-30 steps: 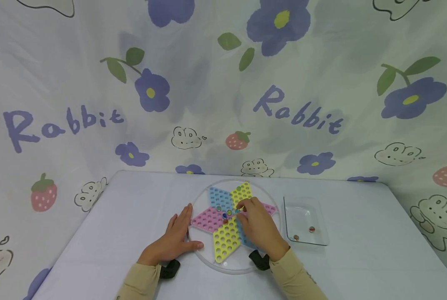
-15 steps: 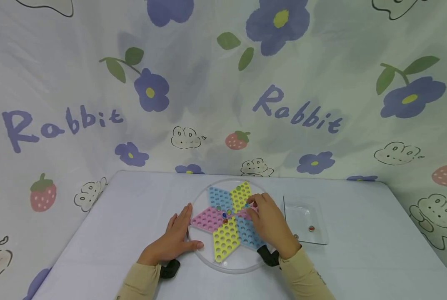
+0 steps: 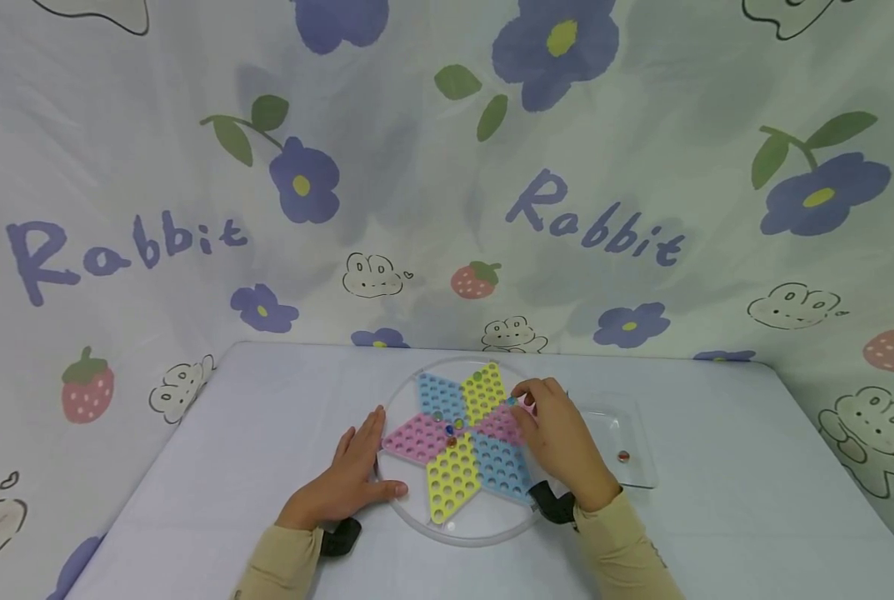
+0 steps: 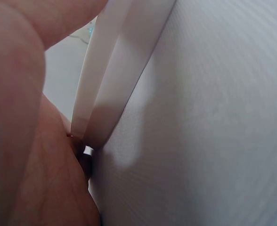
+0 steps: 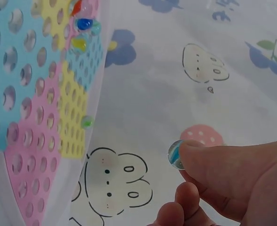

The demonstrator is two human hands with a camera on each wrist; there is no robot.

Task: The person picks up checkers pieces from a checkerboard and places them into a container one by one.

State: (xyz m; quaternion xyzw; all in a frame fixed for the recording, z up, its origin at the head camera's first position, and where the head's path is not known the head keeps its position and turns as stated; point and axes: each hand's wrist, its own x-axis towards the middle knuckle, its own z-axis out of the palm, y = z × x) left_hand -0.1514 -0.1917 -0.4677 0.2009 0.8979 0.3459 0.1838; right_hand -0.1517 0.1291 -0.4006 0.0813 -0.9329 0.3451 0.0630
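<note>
A round white Chinese checkers board point(image 3: 484, 540) with a pink, blue and yellow star lies on the table. My left hand point(image 3: 349, 479) rests against its left edge, fingers straight and thumb out over the rim. In the left wrist view, the palm side of that hand lies along the board's pale side wall point(image 4: 105, 89). My right hand point(image 3: 562, 437) pinches a clear marble with a blue swirl point(image 5: 176, 155) between thumb and fingertips, above the board's right side. Near the star's middle sit several marbles, among them a blue marble point(image 3: 450, 430) and a red marble point(image 3: 451, 442).
To the right of the board stands a clear square dish point(image 3: 647, 442), partly covered by the right hand. A reddish marble point(image 3: 623, 457) lies in it. One green marble point(image 3: 477, 377) sits in the far yellow point. A patterned curtain point(image 3: 432, 208) hangs behind the table.
From the star's middle my right hand has moved right with the swirled marble, toward the dish. It now covers one marble in the dish. The left hand has stayed put.
</note>
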